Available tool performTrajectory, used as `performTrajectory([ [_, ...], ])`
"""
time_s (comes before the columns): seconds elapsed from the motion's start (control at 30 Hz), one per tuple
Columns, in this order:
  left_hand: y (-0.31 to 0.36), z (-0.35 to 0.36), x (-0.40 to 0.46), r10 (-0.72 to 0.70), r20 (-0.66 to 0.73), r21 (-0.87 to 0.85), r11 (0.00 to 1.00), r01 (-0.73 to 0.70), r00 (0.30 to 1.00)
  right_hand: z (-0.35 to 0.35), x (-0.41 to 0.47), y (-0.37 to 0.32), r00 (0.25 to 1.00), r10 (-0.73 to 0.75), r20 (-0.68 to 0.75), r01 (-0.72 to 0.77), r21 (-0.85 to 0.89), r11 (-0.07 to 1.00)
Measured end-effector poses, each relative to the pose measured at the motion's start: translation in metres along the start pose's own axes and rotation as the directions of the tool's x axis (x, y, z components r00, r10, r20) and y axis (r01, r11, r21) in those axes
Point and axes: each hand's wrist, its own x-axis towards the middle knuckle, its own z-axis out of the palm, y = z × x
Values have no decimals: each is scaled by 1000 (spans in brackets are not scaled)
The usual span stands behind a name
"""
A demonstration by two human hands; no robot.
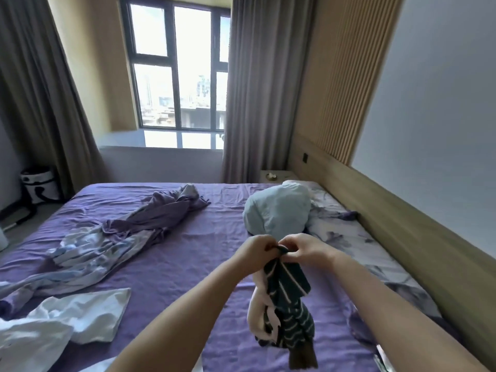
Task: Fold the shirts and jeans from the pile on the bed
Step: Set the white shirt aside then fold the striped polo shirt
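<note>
Hands meet above the middle of the bed, both pinching the top edge of a dark green shirt with thin white stripes. The left hand grips the bunched fabric from the left, the right hand from the right, and the fingertips of the two hands nearly touch over the cloth. The shirt hangs down from this grip in a crumpled column, with a white part showing along its left side and a plain dark end dangling lowest, near the bed's near edge.

The bed carries a purple sheet. A twisted purple and floral-print duvet cover lies across its left half, running from the near left edge towards the far side. A rumpled white garment rests at the near left corner. Behind the hands, towards the headboard side, a pale blue bundle of cloth sits upright, just beside a floral pillow that lies along the right edge against the wooden headboard.

Beyond the far edge a window stands between grey curtains, and a black and white bin sits on the floor at the far left.
</note>
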Motion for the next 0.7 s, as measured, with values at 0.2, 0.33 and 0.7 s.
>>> performTrajectory([
  [0.2, 12, -41, -7, -78, 156, -23, 996, 83, 985, -17, -22, -36, 995, 58, -76, -47, 144, 988],
  [0.33, -4, -67, -35, -96, 340, -76, 989, 129, 935, -9, -18, -58, 986, 72, -153, -20, 317, 948],
  [0.7, -57, -95, -98, -104, 255, -607, 757, 243, 961, 19, 1, -96, 988, 19, -155, 70, 547, 834],
])
